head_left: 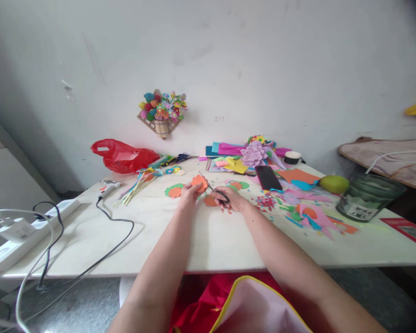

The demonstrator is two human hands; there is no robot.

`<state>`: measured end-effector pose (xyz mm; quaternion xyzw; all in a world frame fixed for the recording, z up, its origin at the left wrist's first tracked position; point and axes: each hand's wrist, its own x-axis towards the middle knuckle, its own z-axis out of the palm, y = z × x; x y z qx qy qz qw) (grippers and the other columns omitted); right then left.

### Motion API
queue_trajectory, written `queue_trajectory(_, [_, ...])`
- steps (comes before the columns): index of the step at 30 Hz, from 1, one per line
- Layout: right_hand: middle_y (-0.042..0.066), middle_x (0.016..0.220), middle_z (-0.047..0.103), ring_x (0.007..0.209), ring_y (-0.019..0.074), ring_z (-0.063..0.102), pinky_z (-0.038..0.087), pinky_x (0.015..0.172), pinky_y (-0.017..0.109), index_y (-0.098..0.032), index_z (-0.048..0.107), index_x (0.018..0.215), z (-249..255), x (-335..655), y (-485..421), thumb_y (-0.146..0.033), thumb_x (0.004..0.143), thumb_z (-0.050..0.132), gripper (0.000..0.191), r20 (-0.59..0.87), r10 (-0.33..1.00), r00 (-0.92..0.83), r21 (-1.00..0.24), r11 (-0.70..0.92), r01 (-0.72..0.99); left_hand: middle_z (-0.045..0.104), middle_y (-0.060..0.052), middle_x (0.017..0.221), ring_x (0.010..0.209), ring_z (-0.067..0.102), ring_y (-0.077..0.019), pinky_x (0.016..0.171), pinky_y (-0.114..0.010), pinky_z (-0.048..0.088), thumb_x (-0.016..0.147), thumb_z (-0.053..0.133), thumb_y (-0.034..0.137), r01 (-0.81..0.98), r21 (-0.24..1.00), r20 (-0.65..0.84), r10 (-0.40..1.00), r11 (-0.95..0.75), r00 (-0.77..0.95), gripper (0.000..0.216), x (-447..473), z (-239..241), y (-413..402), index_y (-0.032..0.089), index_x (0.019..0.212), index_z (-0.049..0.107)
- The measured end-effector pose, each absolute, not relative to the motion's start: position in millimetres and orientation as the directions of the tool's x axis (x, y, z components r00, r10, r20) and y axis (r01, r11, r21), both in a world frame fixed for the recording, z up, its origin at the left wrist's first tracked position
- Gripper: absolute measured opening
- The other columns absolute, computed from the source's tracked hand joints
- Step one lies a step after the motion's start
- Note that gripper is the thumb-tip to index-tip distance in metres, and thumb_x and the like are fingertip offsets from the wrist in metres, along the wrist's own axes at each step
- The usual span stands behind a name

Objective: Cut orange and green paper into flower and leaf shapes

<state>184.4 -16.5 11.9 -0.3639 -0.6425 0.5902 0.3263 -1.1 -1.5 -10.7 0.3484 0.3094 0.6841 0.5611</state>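
Pinched in my left hand (pixel 190 193) is an orange paper flower (pixel 200 183) with a scalloped edge, held just above the table. My right hand (pixel 233 200) grips a pair of dark-handled scissors (pixel 223 196), whose blades reach up and left to the flower's right edge. Below the scissors lies an orange paper disc (pixel 210 200), partly covered by my hand. Orange and green paper flower pieces (pixel 174 190) rest to the left of my left hand, and another green piece (pixel 243 185) lies beyond my right hand.
A glue gun (pixel 110 188) and its cord lie left, near a power strip (pixel 60 212). A red plastic bag (pixel 125 157) sits behind. To the right are a phone (pixel 268 178), paper scraps (pixel 319 215), a green fruit (pixel 334 184) and a glass jar (pixel 369 196).
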Motion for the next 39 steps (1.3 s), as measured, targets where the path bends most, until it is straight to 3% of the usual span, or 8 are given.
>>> queue_trajectory(5, [-0.003, 0.057, 0.062, 0.034, 0.0054, 0.046, 0.028, 0.029, 0.016, -0.018, 0.059, 0.078, 13, 185, -17, -0.042, 0.086, 0.071, 0.029, -0.015, 0.847, -0.531, -0.996, 0.036, 0.084, 0.079, -0.007, 0.078, 0.075, 0.076, -0.0213, 0.082, -0.035, 0.064, 0.056, 0.090, 0.015, -0.549, 0.813, 0.125, 0.978, -0.196, -0.165, 0.025, -3, -14, 2, 0.016, 0.075, 0.074])
queue_trajectory(10, [-0.003, 0.059, 0.063, 0.036, 0.0061, 0.051, 0.029, 0.029, 0.016, -0.017, 0.059, 0.079, 8, 187, -14, -0.049, 0.082, 0.073, 0.035, 0.012, 0.839, -0.544, -0.997, 0.048, 0.052, 0.076, -0.004, 0.068, 0.062, 0.072, -0.0173, 0.073, -0.031, 0.064, 0.053, 0.091, 0.015, -0.545, 0.814, 0.121, 0.976, -0.203, -0.183, 0.026, -3, -14, 2, 0.017, 0.067, 0.070])
queue_trajectory(16, [-0.003, 0.058, 0.063, 0.037, 0.0074, 0.053, 0.029, 0.030, 0.016, -0.016, 0.062, 0.086, 3, 188, -9, -0.058, 0.079, 0.074, 0.044, 0.059, 0.834, -0.549, -0.998, 0.055, -0.024, 0.076, -0.004, 0.070, 0.069, 0.075, -0.0201, 0.079, -0.033, 0.062, 0.055, 0.089, 0.012, -0.538, 0.822, 0.107, 0.978, -0.190, -0.182, 0.023, 0, -11, -1, 0.017, 0.068, 0.071])
queue_trajectory(19, [-0.003, 0.058, 0.062, 0.037, 0.0079, 0.052, 0.029, 0.031, 0.017, -0.015, 0.063, 0.088, 1, 188, -7, -0.057, 0.080, 0.073, 0.044, 0.067, 0.834, -0.548, -0.998, 0.055, -0.039, 0.076, -0.004, 0.068, 0.067, 0.074, -0.0192, 0.073, -0.030, 0.061, 0.053, 0.090, 0.012, -0.537, 0.822, 0.111, 0.979, -0.188, -0.172, 0.024, 0, -10, -2, 0.017, 0.067, 0.070])
queue_trajectory(30, [-0.004, 0.060, 0.062, 0.038, 0.0078, 0.051, 0.034, 0.031, 0.018, -0.018, 0.060, 0.084, -3, 189, -3, -0.059, 0.078, 0.074, 0.044, 0.077, 0.819, -0.569, -0.996, 0.082, -0.018, 0.075, -0.003, 0.065, 0.062, 0.071, -0.0159, 0.066, -0.024, 0.058, 0.047, 0.091, 0.010, -0.559, 0.808, 0.109, 0.979, -0.187, -0.170, 0.028, 4, -5, -6, 0.016, 0.063, 0.068])
queue_trajectory(39, [-0.004, 0.056, 0.060, 0.036, 0.0069, 0.048, 0.031, 0.030, 0.017, -0.018, 0.059, 0.079, 2, 188, -7, -0.054, 0.075, 0.074, 0.040, 0.062, 0.833, -0.550, -0.998, 0.068, -0.009, 0.075, -0.004, 0.066, 0.064, 0.073, -0.0186, 0.067, -0.027, 0.059, 0.049, 0.090, 0.009, -0.559, 0.807, 0.121, 0.979, -0.192, -0.162, 0.028, 1, -10, -2, 0.017, 0.064, 0.068])
